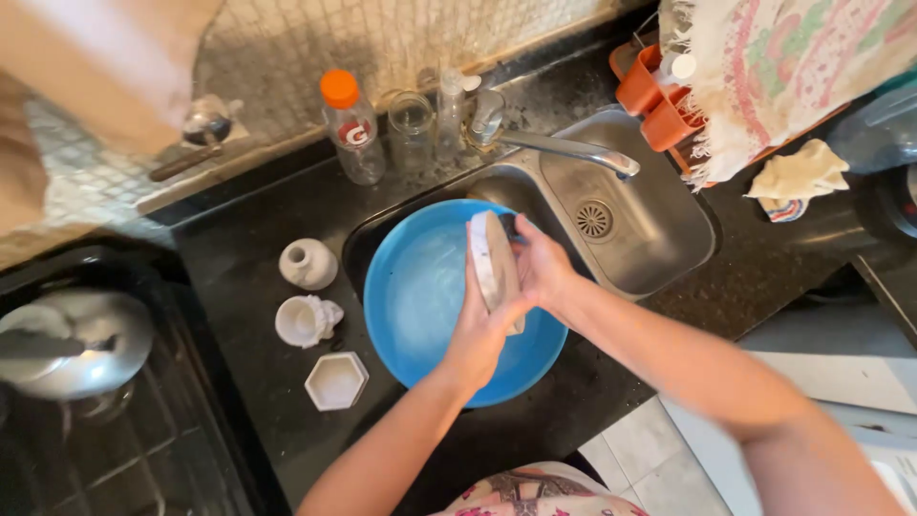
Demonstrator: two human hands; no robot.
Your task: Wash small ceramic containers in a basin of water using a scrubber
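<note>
Both my hands hold a white dish on edge above a large blue basin that sits in the sink. My left hand grips the dish from below, near its lower rim. My right hand presses against its right face, with something dark at the fingertips that I cannot make out. The basin appears to hold soapy water.
A steel tap reaches over the second sink bowl. Three small white ceramic pots stand on the black counter to the left. An orange-capped bottle and glass jars line the back. A stove with a pot is at far left.
</note>
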